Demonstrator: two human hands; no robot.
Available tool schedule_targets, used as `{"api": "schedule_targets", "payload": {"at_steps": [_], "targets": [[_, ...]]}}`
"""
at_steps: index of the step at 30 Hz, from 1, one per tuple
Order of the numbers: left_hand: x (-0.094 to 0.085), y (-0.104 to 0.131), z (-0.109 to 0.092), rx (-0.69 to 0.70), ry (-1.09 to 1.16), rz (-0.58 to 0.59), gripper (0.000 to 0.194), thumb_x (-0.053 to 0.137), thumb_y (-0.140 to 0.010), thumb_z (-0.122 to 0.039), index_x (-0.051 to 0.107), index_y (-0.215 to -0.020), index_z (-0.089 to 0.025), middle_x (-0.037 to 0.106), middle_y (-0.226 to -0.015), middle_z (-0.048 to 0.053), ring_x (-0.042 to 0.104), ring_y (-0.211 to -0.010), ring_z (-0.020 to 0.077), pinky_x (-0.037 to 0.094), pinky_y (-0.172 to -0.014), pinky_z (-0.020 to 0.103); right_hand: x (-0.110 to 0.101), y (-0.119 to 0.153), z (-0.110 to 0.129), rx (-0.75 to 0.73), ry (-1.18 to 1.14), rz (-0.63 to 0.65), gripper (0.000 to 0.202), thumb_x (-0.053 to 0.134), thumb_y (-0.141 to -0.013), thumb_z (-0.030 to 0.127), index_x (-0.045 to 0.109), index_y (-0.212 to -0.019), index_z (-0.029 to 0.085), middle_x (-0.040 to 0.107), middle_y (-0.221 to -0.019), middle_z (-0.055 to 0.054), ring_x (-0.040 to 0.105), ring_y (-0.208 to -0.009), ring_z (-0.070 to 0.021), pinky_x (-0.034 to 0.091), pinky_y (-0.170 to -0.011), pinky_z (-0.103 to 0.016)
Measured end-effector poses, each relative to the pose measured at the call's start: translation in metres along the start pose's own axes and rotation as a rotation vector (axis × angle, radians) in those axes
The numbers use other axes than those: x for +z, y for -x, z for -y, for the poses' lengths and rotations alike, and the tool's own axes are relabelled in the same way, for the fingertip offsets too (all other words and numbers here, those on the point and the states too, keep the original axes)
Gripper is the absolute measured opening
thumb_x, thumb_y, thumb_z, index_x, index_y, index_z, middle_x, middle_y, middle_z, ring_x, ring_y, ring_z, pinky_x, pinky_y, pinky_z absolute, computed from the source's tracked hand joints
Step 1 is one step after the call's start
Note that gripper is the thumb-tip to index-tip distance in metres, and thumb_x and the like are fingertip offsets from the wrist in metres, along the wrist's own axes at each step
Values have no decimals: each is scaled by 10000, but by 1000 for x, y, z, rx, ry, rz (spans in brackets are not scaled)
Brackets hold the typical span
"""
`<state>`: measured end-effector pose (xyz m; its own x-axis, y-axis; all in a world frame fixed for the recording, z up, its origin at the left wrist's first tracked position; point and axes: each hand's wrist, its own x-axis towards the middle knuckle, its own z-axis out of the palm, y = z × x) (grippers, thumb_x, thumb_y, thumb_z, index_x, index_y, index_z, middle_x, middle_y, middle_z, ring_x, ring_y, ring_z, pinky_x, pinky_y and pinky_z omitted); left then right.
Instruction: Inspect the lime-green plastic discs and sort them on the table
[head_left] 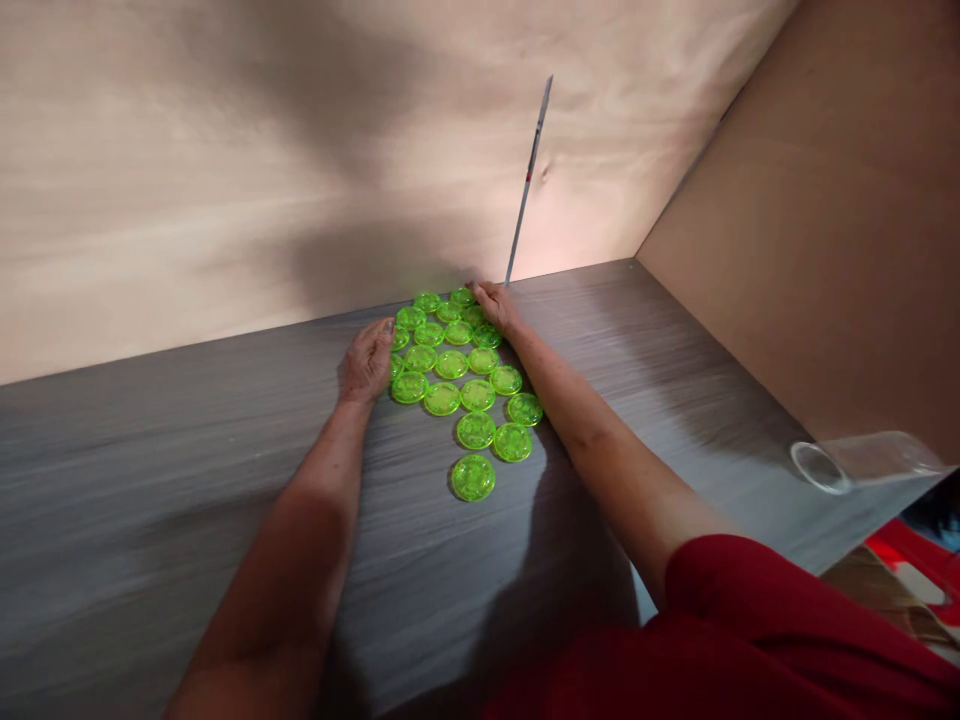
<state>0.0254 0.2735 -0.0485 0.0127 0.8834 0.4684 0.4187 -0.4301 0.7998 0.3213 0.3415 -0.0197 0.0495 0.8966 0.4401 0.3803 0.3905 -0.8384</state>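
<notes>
Several translucent bright green discs (451,364) lie flat on the grey wood-grain table, most of them packed close together in a cluster. A single green disc (473,478) lies nearest to me, a little apart from the others. My left hand (367,360) rests on its edge along the cluster's left side, fingers extended and cupped against the outer discs. At the far right of the cluster, my right hand (495,306) is laid by the back discs with its fingers reaching over them. Neither hand lifts a disc; parts of some discs are hidden behind the hands.
A pale wooden panel (187,200) rises behind the table (247,420), and another side panel (810,220) stands at the right. A thin grey rod (525,190) leans on the back panel. A clear cylinder (862,462) lies on its side near the right edge.
</notes>
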Motion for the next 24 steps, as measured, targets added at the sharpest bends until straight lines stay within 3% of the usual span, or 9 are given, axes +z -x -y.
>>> {"api": "schedule_targets", "payload": {"at_steps": [3, 6, 10, 17, 24], "targets": [[0, 0, 0, -15, 5, -1, 552, 524, -1113, -643, 837, -1246, -208, 832, -1405, 161, 760, -1404, 326, 571, -1283, 515, 7, 11, 9, 26, 9, 57, 614, 658, -1050, 711, 430, -673, 283, 432, -705, 19, 540, -840, -210, 526, -859, -330], [1, -1, 0, -18, 12, -10, 526, 547, -1103, -639, 847, -1232, -227, 844, -1397, 150, 765, -1403, 337, 571, -1283, 529, 12, 22, 14, 12, -12, 32, 580, 651, -1048, 704, 501, -694, 269, 514, -737, 4, 585, -884, -224, 540, -903, -343], [2, 0, 0, -27, 27, -25, 495, 561, -1103, -623, 857, -1168, -231, 847, -1384, 159, 774, -1397, 338, 574, -1274, 512, 13, 29, 12, 19, -69, -37, 604, 628, -988, 809, 584, -742, 259, 547, -758, -4, 598, -876, -234, 535, -887, -365], [0, 1, -5, -17, 36, -12, 489, 526, -1158, -538, 848, -1075, -179, 861, -1322, 144, 780, -1340, 302, 579, -1238, 469, 12, 22, 3, 89, -129, -131, 728, 604, -899, 963, 559, -718, 259, 493, -717, 8, 558, -813, -207, 494, -769, -341], [-3, 0, -6, -101, 29, -49, 481, 528, -1172, -467, 807, -914, -172, 877, -1126, 114, 800, -1243, 288, 597, -1165, 443, 17, 14, -5, 137, -204, -176, 685, 695, -931, 882, 609, -721, 235, 551, -723, -3, 635, -843, -214, 568, -832, -360]]}}
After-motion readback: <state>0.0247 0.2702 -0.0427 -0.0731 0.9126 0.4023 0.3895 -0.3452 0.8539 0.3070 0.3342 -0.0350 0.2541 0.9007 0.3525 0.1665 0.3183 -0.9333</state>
